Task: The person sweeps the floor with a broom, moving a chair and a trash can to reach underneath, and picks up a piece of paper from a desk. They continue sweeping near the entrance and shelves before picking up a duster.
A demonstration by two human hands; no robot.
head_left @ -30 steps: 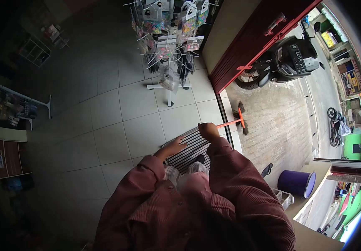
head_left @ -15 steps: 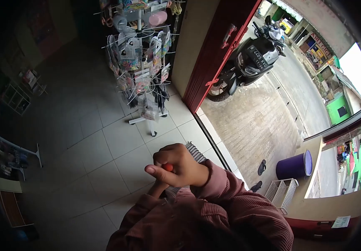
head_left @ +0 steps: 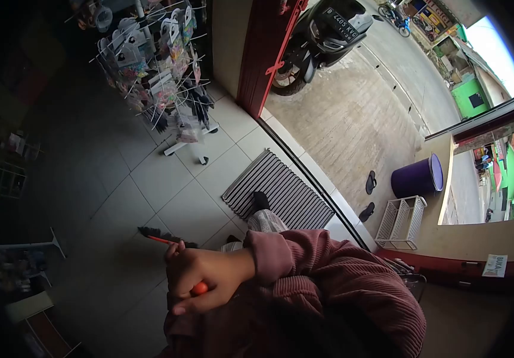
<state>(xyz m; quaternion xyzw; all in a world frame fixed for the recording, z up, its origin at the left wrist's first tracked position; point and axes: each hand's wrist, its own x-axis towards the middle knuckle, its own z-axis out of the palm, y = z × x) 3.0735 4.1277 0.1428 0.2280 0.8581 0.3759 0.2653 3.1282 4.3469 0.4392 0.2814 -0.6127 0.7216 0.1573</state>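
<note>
My right hand [head_left: 212,277] is closed around the handle of a duster. The orange-red rounded end of the handle [head_left: 200,289] shows between thumb and fingers. Past the far side of the fist, a thin red shaft [head_left: 160,240] leads to dark, feathery tufts [head_left: 149,231] over the floor tiles. Behind the right fist and sleeve my left hand is hidden; only part of its pink sleeve [head_left: 179,322] shows. A foot in a dark sock or shoe [head_left: 260,200] stands on the striped doormat [head_left: 293,185].
A display rack [head_left: 155,77] hung with small packets stands ahead on the tiles. To the right is the doorway with a red door [head_left: 257,59]. Outside are a parked motorbike [head_left: 328,30], a purple bucket [head_left: 415,176], sandals [head_left: 371,182] and a white rack [head_left: 401,224].
My view has tilted down, and the right hand has moved lower and left. The doormat, the foot and the duster's shaft and dark tufts now show. The left wrist has gone out of sight.
</note>
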